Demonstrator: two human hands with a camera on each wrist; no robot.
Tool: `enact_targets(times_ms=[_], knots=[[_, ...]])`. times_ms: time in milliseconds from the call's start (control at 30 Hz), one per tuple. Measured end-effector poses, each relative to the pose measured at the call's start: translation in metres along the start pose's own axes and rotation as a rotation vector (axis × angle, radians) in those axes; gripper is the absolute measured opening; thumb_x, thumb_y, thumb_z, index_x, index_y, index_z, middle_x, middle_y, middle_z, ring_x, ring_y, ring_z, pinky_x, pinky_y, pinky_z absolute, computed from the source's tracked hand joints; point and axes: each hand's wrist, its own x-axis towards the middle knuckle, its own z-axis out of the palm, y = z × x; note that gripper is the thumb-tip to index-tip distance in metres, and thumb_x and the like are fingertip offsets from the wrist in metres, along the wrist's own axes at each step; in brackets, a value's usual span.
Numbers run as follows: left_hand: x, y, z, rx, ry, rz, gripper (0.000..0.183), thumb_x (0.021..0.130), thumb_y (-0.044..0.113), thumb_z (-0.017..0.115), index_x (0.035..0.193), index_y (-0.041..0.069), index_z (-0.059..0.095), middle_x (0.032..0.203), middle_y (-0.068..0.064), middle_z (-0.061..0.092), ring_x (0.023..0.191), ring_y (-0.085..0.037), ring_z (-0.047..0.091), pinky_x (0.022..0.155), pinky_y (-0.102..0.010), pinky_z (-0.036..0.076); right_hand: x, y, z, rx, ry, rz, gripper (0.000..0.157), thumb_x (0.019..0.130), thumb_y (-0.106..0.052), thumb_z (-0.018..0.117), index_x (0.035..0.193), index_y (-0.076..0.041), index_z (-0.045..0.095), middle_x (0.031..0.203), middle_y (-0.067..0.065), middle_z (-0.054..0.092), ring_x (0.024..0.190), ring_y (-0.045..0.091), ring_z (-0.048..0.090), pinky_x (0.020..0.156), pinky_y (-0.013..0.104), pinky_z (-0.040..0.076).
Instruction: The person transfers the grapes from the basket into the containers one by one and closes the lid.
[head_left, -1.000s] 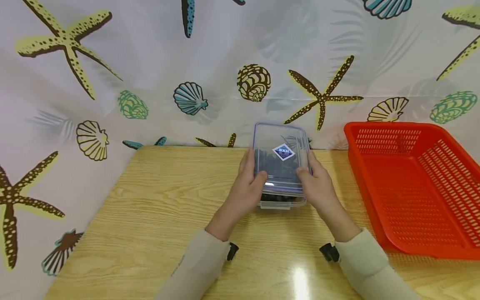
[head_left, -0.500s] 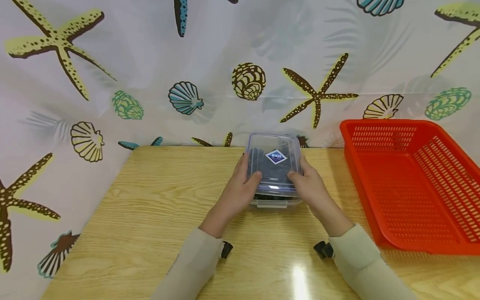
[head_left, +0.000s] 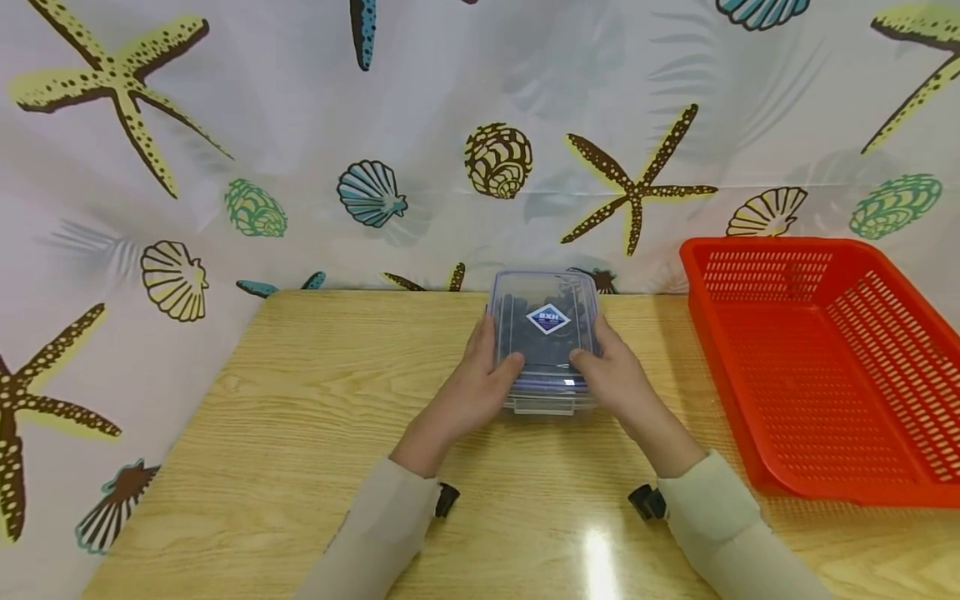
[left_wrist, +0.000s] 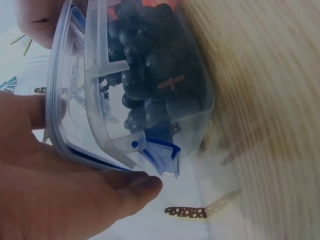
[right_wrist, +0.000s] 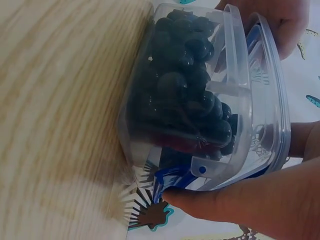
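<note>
A clear plastic food box [head_left: 545,408] sits on the wooden table, filled with dark, round, grape-like fruit [left_wrist: 155,60]. Over it lies a see-through lid [head_left: 543,350] with a purple-blue rim and a BXH label. My left hand [head_left: 471,387] grips the lid's left edge, thumb on top and fingers along the side. On the opposite edge, my right hand [head_left: 624,383] grips the same way. Both wrist views show a gap between lid and box rim [right_wrist: 242,110], narrower towards the far end. A blue-edged clip [right_wrist: 172,180] there hangs outward, its end near my right index fingertip.
A red plastic basket [head_left: 720,400] with slotted walls stands on the right of the table [head_left: 315,433]. Behind the table hangs a pale cloth [head_left: 435,108] printed with starfish and shells. Black wrist mounts [head_left: 647,502] show at both sleeves.
Both hands have lowered the lid onto the box, and its far edge has come nearer. The dark fruit seen under the lid's near edge is now covered. The view has shifted slightly.
</note>
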Motion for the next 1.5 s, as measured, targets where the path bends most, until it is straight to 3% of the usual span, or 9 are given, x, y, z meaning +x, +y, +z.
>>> enact_targets(times_ms=[367,567,767,933,1133,1233,1367,1500], knots=[[0.001,-0.002,-0.004,0.048,-0.060,-0.016,0.079,0.108,0.032,0.043,0.160,0.000,-0.008,0.167,-0.018,-0.006,0.153,-0.030,-0.001,0.120,-0.047,0.009,-0.001,0.000,-0.003,-0.073,-0.015,-0.033,0.071,0.103,-0.010,0.048,0.159,0.005,0.006,0.166,0.022,0.007,0.152,0.034,0.005,0.120,0.048,0.008],[0.001,-0.001,-0.007,0.055,-0.093,-0.020,0.080,0.108,0.031,0.044,0.159,0.000,-0.009,0.167,-0.018,-0.007,0.152,-0.028,-0.002,0.120,-0.045,0.008,-0.001,0.001,-0.012,-0.102,0.010,0.010,0.060,0.105,-0.010,0.044,0.158,0.002,0.020,0.163,0.019,0.021,0.150,0.034,0.019,0.118,0.048,0.019],[0.001,-0.003,-0.008,0.091,-0.100,-0.030,0.081,0.108,0.033,0.045,0.160,0.001,-0.008,0.167,-0.018,-0.006,0.152,-0.028,0.000,0.120,-0.044,0.010,0.002,0.003,-0.015,-0.126,0.016,0.041,0.057,0.105,-0.011,0.046,0.158,-0.002,0.026,0.161,0.018,0.029,0.144,0.035,0.033,0.113,0.049,0.031],[0.001,-0.004,-0.007,0.183,-0.096,-0.026,0.083,0.107,0.037,0.046,0.160,-0.001,-0.005,0.167,-0.019,-0.002,0.152,-0.030,0.005,0.120,-0.045,0.013,0.003,0.007,-0.014,-0.183,0.026,0.060,0.058,0.104,-0.014,0.049,0.158,-0.004,0.028,0.156,0.021,0.038,0.132,0.037,0.050,0.103,0.049,0.045],[0.000,-0.004,-0.011,0.333,-0.099,-0.035,0.086,0.106,0.046,0.048,0.161,-0.001,0.001,0.167,-0.018,0.007,0.151,-0.033,0.015,0.118,-0.048,0.021,0.004,0.012,-0.013,-0.213,0.004,0.074,0.061,0.105,-0.018,0.049,0.160,-0.006,0.027,0.155,0.023,0.040,0.129,0.038,0.051,0.102,0.049,0.046],[-0.001,-0.003,-0.012,0.329,-0.105,-0.054,0.088,0.105,0.048,0.050,0.161,0.000,0.001,0.167,-0.018,0.009,0.151,-0.033,0.017,0.118,-0.048,0.022,0.005,0.015,-0.016,-0.154,-0.043,0.068,0.061,0.105,-0.018,0.049,0.160,-0.006,0.025,0.154,0.028,0.037,0.132,0.043,0.047,0.103,0.053,0.045],[-0.001,-0.002,-0.013,0.312,-0.117,-0.062,0.090,0.104,0.049,0.052,0.162,0.002,0.001,0.167,-0.018,0.009,0.150,-0.034,0.018,0.118,-0.049,0.023,0.007,0.020,-0.022,0.013,-0.111,0.089,0.059,0.105,-0.014,0.049,0.157,-0.011,0.022,0.149,0.034,0.036,0.128,0.047,0.049,0.099,0.056,0.046],[0.000,-0.003,-0.014,0.293,-0.123,-0.070,0.091,0.103,0.050,0.054,0.162,0.004,0.003,0.167,-0.017,0.010,0.150,-0.035,0.020,0.117,-0.051,0.024,0.011,0.023,-0.023,0.134,-0.092,0.122,0.061,0.103,-0.010,0.054,0.156,-0.013,0.024,0.139,0.033,0.046,0.117,0.043,0.059,0.097,0.051,0.050]])
